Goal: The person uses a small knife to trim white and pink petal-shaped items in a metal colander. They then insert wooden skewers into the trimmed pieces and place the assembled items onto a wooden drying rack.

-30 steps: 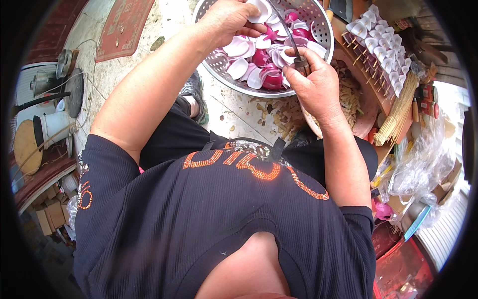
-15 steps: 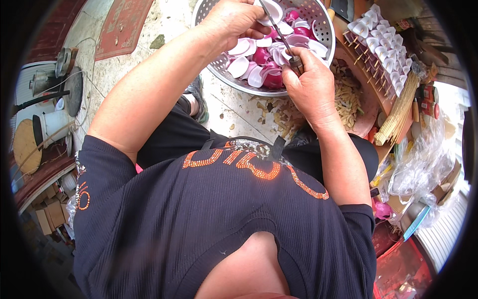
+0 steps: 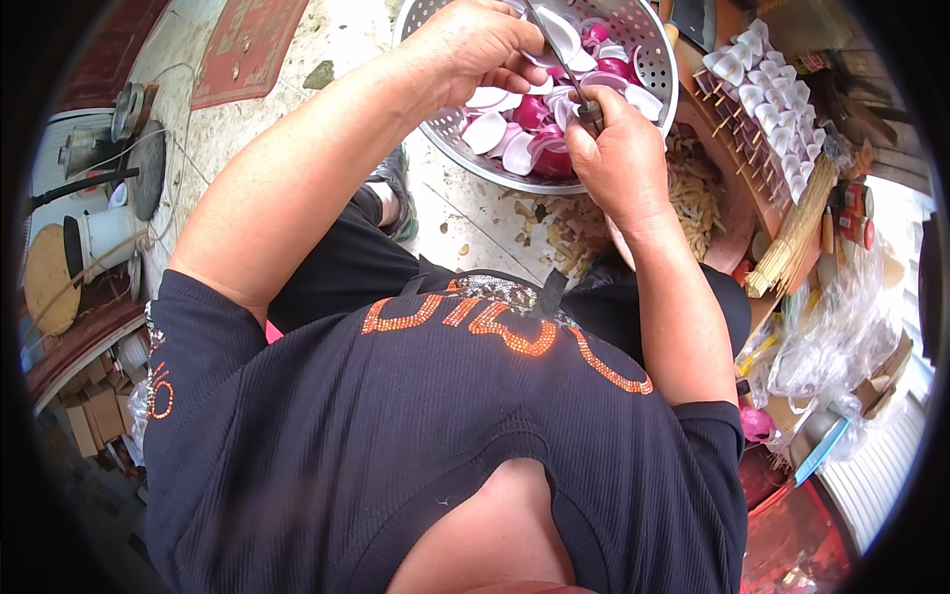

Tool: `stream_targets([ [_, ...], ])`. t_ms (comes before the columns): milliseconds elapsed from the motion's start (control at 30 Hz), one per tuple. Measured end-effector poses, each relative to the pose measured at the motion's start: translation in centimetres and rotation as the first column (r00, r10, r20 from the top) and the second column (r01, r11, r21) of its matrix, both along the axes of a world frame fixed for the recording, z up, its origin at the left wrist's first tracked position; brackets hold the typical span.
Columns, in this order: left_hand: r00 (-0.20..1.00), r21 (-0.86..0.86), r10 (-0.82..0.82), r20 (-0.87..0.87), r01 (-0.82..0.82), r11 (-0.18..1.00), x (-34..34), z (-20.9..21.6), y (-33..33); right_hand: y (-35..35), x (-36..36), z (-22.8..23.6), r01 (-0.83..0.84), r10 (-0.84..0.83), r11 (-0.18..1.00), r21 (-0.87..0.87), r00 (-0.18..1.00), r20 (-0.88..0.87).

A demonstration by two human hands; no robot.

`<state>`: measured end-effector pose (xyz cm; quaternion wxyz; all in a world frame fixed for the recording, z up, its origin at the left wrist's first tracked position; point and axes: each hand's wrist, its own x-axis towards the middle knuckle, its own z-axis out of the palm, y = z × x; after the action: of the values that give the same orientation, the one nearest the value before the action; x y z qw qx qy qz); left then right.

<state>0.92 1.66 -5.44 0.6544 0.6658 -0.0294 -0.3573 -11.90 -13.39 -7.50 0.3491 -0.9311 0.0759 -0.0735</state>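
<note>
Over a perforated metal colander, my right hand is closed around the dark handle of a thin-bladed knife. The blade points up and to the left, past my left fingers. My left hand is closed beside the blade, its fingertips against a pale piece of onion; part of that grip is hidden. Cut red onion pieces, some purple outside and some white inside, fill the colander below both hands.
At the right, rows of skewered onion pieces lie on a wooden surface, near a bundle of thin sticks and a wide dark blade. Pale peelings lie beyond my right wrist. Clear plastic bags sit nearer me.
The colander appears slightly farther right and lower in the picture. My left hand and the onion piece have shifted a little right and down; my right hand keeps the knife.
</note>
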Motion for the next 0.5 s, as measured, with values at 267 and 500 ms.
stream_targets([
  [267, 0.958, -0.004, -0.262, -0.117, 0.263, 0.965, -0.8, 0.8, 0.5, -1.1, 3.8, -1.1, -0.008, 0.008, 1.000, -0.002, 0.999, 0.042],
  [500, 0.979, 0.072, -0.182, -0.089, 0.188, 0.979, 0.4, -0.1, 1.0, -2.3, 3.8, -1.0, 0.085, -0.079, 0.972, 0.217, 0.996, -0.038],
])
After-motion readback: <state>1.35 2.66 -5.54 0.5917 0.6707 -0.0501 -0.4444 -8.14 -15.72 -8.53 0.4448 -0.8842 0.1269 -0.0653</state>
